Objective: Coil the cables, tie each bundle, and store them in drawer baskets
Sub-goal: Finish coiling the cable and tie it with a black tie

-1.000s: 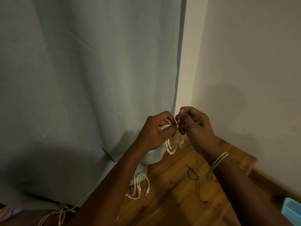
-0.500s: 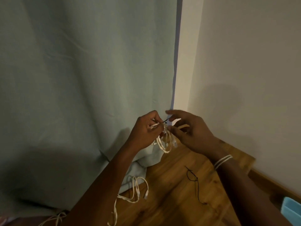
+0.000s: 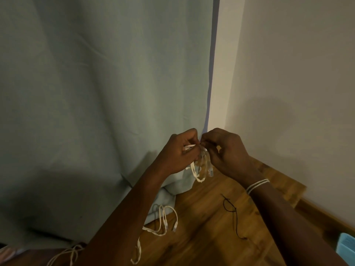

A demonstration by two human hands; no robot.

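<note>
No writing is readable anywhere. The left hand point(image 3: 180, 152) and right hand point(image 3: 226, 152) meet above the wooden surface point(image 3: 201, 227), fingers pinched together on the top of a small white cable bundle point(image 3: 201, 166), whose loops hang below them. A loose white cable point(image 3: 163, 221) and a black tie point(image 3: 232, 214) lie on the surface nearer the person.

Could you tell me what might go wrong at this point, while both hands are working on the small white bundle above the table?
1. The white cable bundle is pinched only at its top between the left hand and right hand; its hanging loops could slip loose before a tie holds.
2. Another white cable trails under the left forearm and might snag.
3. The thin black tie on the wooden table is easy to overlook in this dim light.
</note>
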